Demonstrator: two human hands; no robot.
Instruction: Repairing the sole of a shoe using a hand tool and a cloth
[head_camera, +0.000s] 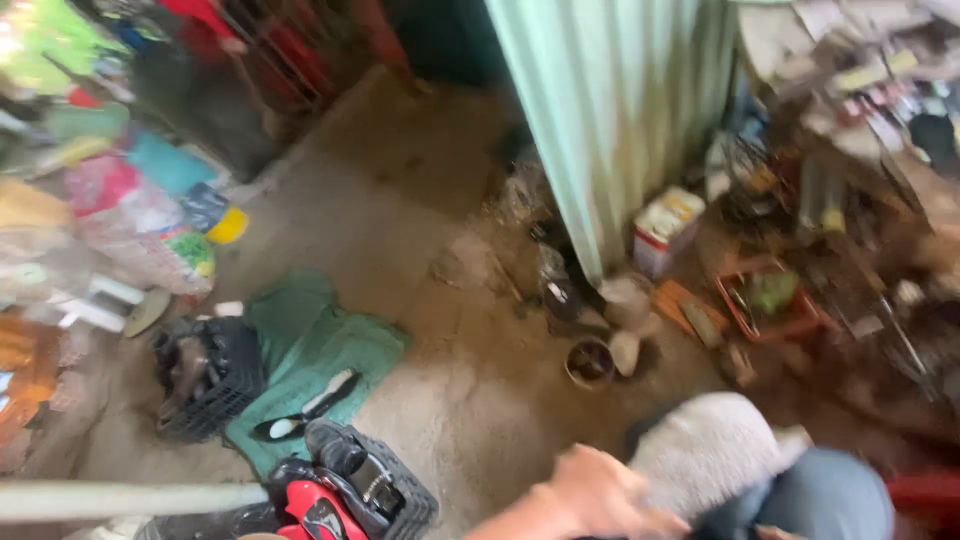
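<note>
The picture is blurred by motion. My left hand (590, 495) is at the bottom edge, fingers curled against a grey fuzzy cloth (710, 450) that lies over a knee in blue jeans (835, 505). Blur hides whether the fingers grip the cloth or only rest on it. My right hand is not in view. On the dirt floor (470, 400) ahead of the hand sits a small dark round bowl (590, 362).
A pale green corrugated sheet (620, 110) stands upright at centre. A green cloth (320, 350) lies left, between two black crates (205, 375) (385, 485). A pale pipe (130, 498) crosses the bottom left. Bags (140, 220) pile at left; a red tray (770, 300), a white carton (665, 230) and clutter lie right.
</note>
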